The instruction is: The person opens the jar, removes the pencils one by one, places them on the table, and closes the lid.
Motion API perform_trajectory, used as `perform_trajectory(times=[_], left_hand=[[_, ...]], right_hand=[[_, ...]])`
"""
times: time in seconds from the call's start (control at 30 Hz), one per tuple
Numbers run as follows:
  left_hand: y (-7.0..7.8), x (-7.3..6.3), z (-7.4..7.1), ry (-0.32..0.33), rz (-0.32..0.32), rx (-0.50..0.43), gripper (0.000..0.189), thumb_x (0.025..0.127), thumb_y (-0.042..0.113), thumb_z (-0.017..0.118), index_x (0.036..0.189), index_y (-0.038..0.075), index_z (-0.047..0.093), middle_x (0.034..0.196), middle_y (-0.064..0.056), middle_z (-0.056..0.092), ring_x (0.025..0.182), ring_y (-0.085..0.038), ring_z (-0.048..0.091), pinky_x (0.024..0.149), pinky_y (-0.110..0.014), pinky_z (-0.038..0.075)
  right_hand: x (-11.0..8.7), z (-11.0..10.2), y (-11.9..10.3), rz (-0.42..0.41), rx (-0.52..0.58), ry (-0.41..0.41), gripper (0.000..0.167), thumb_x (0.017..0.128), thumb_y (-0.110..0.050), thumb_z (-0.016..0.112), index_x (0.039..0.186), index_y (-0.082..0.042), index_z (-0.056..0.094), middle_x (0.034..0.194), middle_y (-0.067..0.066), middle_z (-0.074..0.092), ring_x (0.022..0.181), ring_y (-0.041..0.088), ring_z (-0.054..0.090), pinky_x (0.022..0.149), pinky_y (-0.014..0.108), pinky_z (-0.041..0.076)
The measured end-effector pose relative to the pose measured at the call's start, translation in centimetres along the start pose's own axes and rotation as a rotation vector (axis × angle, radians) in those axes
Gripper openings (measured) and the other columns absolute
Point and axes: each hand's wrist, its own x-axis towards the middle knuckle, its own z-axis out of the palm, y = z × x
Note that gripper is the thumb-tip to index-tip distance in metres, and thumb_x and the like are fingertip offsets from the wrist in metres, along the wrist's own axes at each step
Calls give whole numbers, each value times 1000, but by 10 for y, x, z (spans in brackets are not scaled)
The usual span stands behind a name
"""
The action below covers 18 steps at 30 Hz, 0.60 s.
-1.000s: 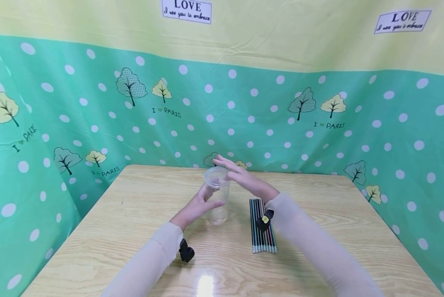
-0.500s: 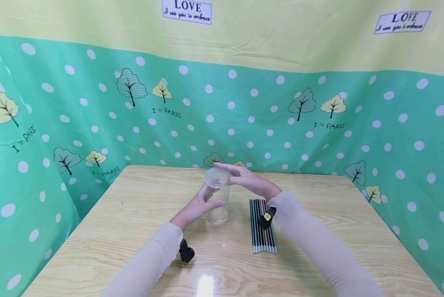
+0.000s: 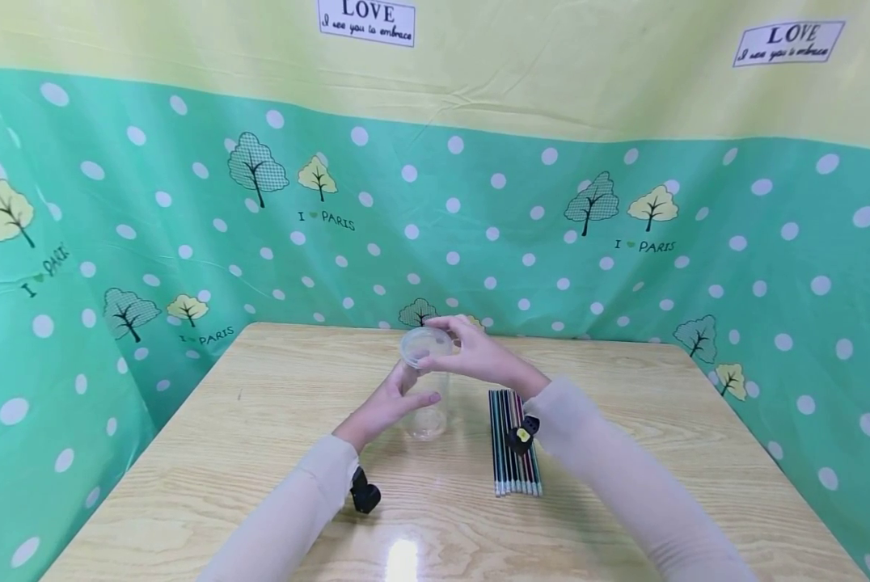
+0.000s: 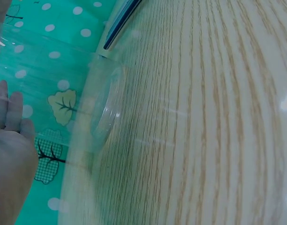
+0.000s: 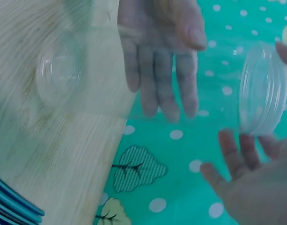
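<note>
A clear plastic jar [image 3: 428, 422] stands upright on the wooden table, capped by a round clear lid [image 3: 415, 343]. My left hand [image 3: 386, 406] holds the jar around its upper body, thumb on the near side. In the right wrist view, that hand's fingers [image 5: 153, 84] show through the see-through wall. My right hand [image 3: 480, 356] grips the lid's edge, its thumb on the near side and fingers over the far side. The jar's base [image 4: 109, 105] rests on the table in the left wrist view. Nothing is visible inside the jar.
A row of several dark pencils [image 3: 502, 461] with white eraser ends toward me lies right of the jar, partly under my right wrist. The wooden table [image 3: 260, 453] ends at a green dotted curtain [image 3: 377, 267]. Black wrist cameras [image 3: 365, 493] are worn at both cuffs.
My right hand has come down from above the lid to its right side, and its fingers and thumb have closed around the rim. The left hand keeps its hold on the jar.
</note>
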Motion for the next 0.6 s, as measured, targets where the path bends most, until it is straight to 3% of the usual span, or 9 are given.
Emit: perform_trajectory(times=[0.2, 0.27, 0.4, 0.5, 0.6], left_hand=[[1, 0, 0, 2, -21, 6, 85, 98, 23, 68, 154, 54, 12, 163, 16, 17, 151, -23, 11, 117, -61, 15], [1, -1, 0, 13, -39, 14, 84, 97, 24, 69, 153, 54, 14, 163, 18, 16, 151, -23, 11, 118, -60, 15], [-1, 0, 0, 8, -25, 14, 86, 95, 26, 71, 155, 50, 14, 163, 12, 19, 151, -24, 14, 117, -61, 14], [-1, 1, 0, -8, 18, 3, 87, 96, 23, 70, 157, 46, 13, 162, 8, 24, 150, -24, 17, 117, -63, 13], [-1, 2, 0, -6, 32, 0, 87, 96, 21, 71, 158, 44, 14, 162, 8, 24, 150, -23, 18, 117, -63, 12]], right_hand=[[3, 9, -10, -28, -16, 86, 70, 83, -41, 82, 131, 1, 54, 113, 11, 59, 96, 25, 57, 79, 36, 51], [1, 11, -12, 7, -41, 97, 77, 81, -46, 83, 135, 0, 50, 119, 11, 55, 101, 25, 55, 82, 36, 50], [-3, 13, -12, 60, -82, 66, 96, 85, -56, 74, 155, -8, 28, 150, 14, 35, 132, 29, 42, 105, 50, 42], [-2, 9, -11, 3, -34, 3, 86, 96, -49, 62, 161, -19, 15, 164, 10, 15, 148, 29, 22, 113, 59, 28], [0, 2, -5, -66, 74, -78, 68, 103, -32, 49, 161, -30, 15, 167, -1, 8, 151, 20, 9, 116, 62, 18]])
